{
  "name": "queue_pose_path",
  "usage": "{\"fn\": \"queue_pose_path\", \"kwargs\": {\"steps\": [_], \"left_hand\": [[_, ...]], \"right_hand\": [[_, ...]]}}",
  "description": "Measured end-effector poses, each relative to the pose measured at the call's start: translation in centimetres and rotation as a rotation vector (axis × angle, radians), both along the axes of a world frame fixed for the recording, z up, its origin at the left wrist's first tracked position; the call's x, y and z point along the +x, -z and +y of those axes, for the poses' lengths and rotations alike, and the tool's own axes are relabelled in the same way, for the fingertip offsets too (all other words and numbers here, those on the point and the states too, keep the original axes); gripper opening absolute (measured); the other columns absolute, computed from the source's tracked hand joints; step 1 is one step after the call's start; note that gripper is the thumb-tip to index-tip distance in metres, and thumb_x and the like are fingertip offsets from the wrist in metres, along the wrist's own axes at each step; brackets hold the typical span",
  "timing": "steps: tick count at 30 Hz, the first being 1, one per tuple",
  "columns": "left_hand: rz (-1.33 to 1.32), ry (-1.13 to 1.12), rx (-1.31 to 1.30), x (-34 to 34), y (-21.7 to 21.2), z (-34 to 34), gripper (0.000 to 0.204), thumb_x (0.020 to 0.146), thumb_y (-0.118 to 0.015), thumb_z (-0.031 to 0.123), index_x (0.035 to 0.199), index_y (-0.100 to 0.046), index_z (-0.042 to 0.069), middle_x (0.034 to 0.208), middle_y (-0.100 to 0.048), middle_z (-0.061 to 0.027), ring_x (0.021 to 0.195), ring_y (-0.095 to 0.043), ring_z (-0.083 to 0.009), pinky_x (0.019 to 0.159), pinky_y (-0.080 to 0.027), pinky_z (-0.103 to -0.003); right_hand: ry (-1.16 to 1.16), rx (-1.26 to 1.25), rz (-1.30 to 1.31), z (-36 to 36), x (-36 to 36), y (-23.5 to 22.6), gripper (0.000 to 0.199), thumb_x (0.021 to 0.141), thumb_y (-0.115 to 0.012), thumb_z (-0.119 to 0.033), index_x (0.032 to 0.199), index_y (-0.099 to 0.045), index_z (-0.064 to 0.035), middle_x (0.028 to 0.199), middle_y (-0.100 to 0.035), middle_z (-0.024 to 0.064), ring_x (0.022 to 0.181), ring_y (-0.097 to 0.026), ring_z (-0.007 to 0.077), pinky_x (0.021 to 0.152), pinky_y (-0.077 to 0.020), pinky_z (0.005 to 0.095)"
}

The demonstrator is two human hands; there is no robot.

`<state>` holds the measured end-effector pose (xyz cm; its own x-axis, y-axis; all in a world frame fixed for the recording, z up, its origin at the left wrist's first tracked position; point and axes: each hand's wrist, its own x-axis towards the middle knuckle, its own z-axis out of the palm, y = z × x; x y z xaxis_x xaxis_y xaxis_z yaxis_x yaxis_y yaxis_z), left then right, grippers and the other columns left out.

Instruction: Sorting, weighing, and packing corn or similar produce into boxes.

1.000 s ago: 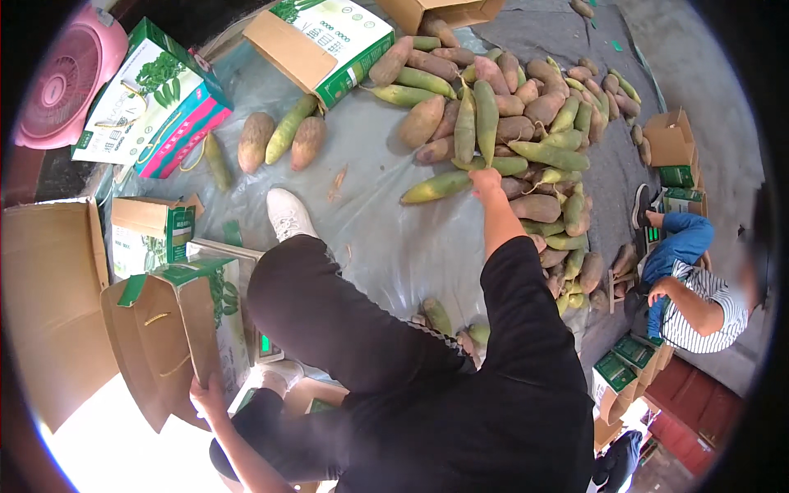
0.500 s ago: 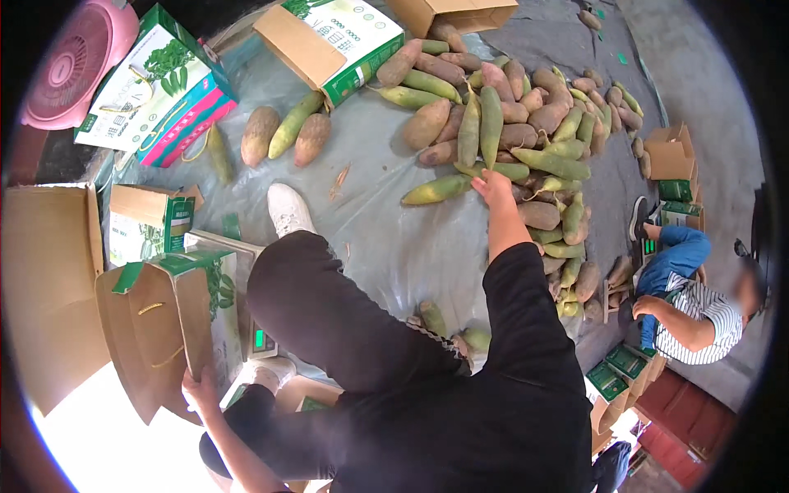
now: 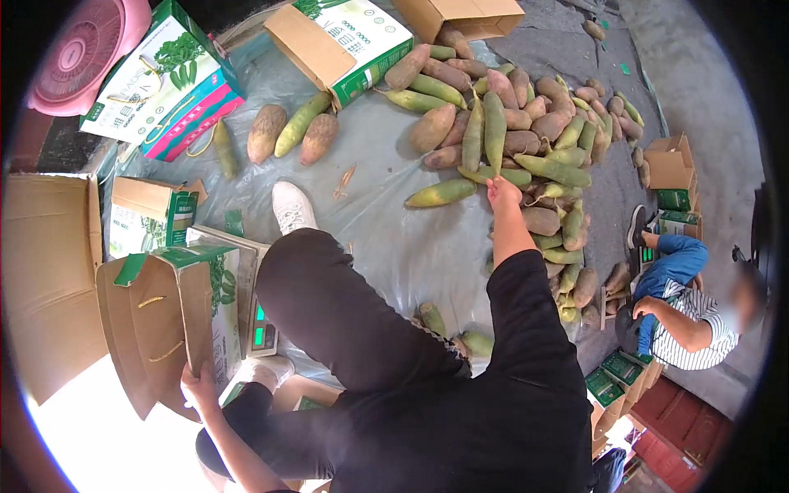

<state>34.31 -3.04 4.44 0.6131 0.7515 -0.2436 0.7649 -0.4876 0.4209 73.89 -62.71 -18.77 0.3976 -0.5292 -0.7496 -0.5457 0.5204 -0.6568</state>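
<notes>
A long green radish (image 3: 495, 135) lies on top of the pile, its thin lower tip pinched in the fingers of my right hand (image 3: 504, 194). Beside it rests another green radish (image 3: 472, 140), and a yellowish-green one (image 3: 441, 193) lies just left of that hand. My left hand (image 3: 199, 388) grips the near edge of an open cardboard box (image 3: 196, 316), which has a green-and-white printed side and rope handles. This box sits tilted on a flat scale (image 3: 261, 329) with a lit green display. Its inside bottom is hidden.
Reddish-brown roots (image 3: 431, 127) and green radishes fill the pile on a plastic sheet (image 3: 370, 205). Around it stand a carton (image 3: 374, 70), a gift box (image 3: 193, 115), a small box (image 3: 156, 214) and a pink fan (image 3: 78, 53). A seated person (image 3: 686, 316) is at right.
My right hand's fingers have closed on the radish's tip. The whole view has shifted slightly, while my left hand stays on the box edge. More of the scale's green display shows.
</notes>
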Motion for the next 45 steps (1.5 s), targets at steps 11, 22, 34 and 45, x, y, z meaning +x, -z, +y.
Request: {"fn": "queue_pose_path", "kwargs": {"steps": [11, 22, 34, 45], "left_hand": [[0.116, 0.107, 0.187, 0.5, -1.0, -1.1, 0.024, 0.075, -0.061, 0.020, 0.092, -0.063, 0.003, 0.081, -0.063, -0.0187, 0.080, -0.060, -0.0361, 0.072, -0.046, -0.041], [0.133, 0.096, 0.157, -0.8, -1.5, -0.4, 0.024, 0.073, -0.065, 0.020, 0.092, -0.064, 0.006, 0.085, -0.064, -0.0158, 0.082, -0.061, -0.0337, 0.072, -0.048, -0.041], [0.140, 0.223, 0.249, -0.8, -1.2, -1.1, 0.024, 0.076, -0.063, 0.022, 0.096, -0.063, 0.008, 0.092, -0.064, -0.0127, 0.085, -0.061, -0.0316, 0.074, -0.048, -0.041], [0.139, 0.195, 0.321, -1.6, -0.8, -1.0, 0.025, 0.073, -0.062, 0.023, 0.094, -0.063, 0.009, 0.086, -0.064, -0.0138, 0.080, -0.062, -0.0318, 0.070, -0.049, -0.042]], "right_hand": [[-0.224, -0.216, -0.358, 0.9, 2.1, -5.6, 0.027, 0.077, -0.048, 0.001, 0.103, -0.053, -0.0036, 0.060, -0.047, 0.0036, 0.044, -0.045, 0.0133, 0.036, -0.0365, 0.0266], [-0.374, -0.154, -0.552, 7.8, 8.7, -19.8, 0.021, 0.080, -0.049, -0.001, 0.100, -0.055, -0.0046, 0.074, -0.055, 0.0050, 0.057, -0.048, 0.0127, 0.049, -0.0383, 0.0256], [-1.384, 0.170, -1.158, 29.1, -5.1, -41.2, 0.007, 0.082, -0.050, -0.005, 0.087, -0.053, -0.0026, 0.072, -0.050, 0.0011, 0.057, -0.041, 0.0061, 0.051, -0.0311, 0.0209], [-1.463, 0.348, -1.454, 52.9, -18.4, -45.0, 0.009, 0.067, -0.056, -0.005, 0.075, -0.060, -0.0020, 0.070, -0.059, 0.0067, 0.066, -0.055, 0.0140, 0.059, -0.0439, 0.0274]]}}
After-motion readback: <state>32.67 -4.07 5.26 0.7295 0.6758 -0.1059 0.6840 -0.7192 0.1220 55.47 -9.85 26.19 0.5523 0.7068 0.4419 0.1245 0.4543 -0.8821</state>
